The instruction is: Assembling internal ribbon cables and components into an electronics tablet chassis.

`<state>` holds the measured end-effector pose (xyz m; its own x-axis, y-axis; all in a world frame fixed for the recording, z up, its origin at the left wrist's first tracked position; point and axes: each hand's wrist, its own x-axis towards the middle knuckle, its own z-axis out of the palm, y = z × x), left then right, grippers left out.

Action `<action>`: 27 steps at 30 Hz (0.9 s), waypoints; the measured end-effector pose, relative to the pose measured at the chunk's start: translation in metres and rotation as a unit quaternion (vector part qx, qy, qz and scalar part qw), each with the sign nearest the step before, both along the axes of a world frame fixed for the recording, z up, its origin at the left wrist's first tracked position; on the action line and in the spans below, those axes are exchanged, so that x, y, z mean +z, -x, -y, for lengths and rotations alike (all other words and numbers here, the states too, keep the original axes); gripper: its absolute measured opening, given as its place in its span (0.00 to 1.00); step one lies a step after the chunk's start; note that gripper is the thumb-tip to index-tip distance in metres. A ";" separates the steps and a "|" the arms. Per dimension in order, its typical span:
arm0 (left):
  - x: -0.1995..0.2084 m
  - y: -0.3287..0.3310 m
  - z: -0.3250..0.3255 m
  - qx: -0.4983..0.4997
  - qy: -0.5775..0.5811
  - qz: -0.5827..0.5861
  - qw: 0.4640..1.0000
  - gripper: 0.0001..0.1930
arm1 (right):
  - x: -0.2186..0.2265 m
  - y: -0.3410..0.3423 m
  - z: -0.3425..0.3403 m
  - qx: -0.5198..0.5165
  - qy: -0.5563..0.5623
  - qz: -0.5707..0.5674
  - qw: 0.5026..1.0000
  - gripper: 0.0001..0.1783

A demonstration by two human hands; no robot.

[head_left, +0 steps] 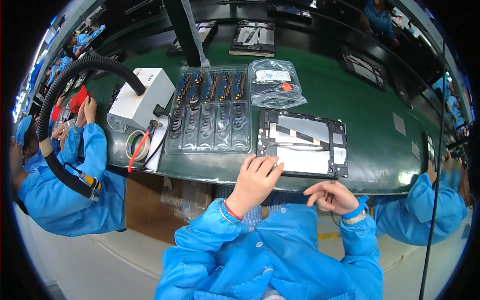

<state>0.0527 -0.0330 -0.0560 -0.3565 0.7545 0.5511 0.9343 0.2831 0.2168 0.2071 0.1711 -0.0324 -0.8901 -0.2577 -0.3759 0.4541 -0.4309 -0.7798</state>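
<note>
An opened tablet (303,145), with a black frame, silver battery panels and a dark ribbon strip, lies on the green bench in front of me. My left hand (255,179) is at its near left corner, fingers bent and slightly apart; whether they touch the frame I cannot tell. Just off the bench's near edge, my right hand (334,197) hovers with the index finger stretched out and the others loosely curled, nothing visible in it. Left of the tablet sits a clear plastic tray (207,148) of small ribbon-like parts in rows. Behind the tablet rests a clear plastic bag (275,82) with a white label and a red dot.
A white box (145,95) with a black corrugated hose (75,62) stands at left, beside a tape roll (137,145) and a red-ended cable. More opened tablets (253,38) lie farther back. Co-workers in blue sit on both sides. A cardboard box (147,205) is below the bench.
</note>
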 end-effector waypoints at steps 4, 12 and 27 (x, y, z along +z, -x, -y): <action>0.032 0.027 -0.011 0.000 0.019 0.058 0.998 0.12 | 0.036 0.027 0.001 -0.119 -0.218 -0.173 0.953 0.37; 0.003 0.104 -0.098 0.088 0.044 -0.035 0.995 0.12 | 0.036 0.181 -0.040 -0.212 -0.389 -0.212 0.871 0.11; 0.002 0.101 -0.096 0.036 0.010 0.033 0.999 0.13 | 0.006 0.177 -0.045 -0.261 -0.537 -0.232 0.768 0.09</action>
<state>-0.0487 0.0627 -0.0541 -0.4452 0.7364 0.5094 0.8952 0.3539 0.2708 0.0302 0.2157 -0.0266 -0.8689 0.4162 0.2678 0.0033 0.5460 -0.8378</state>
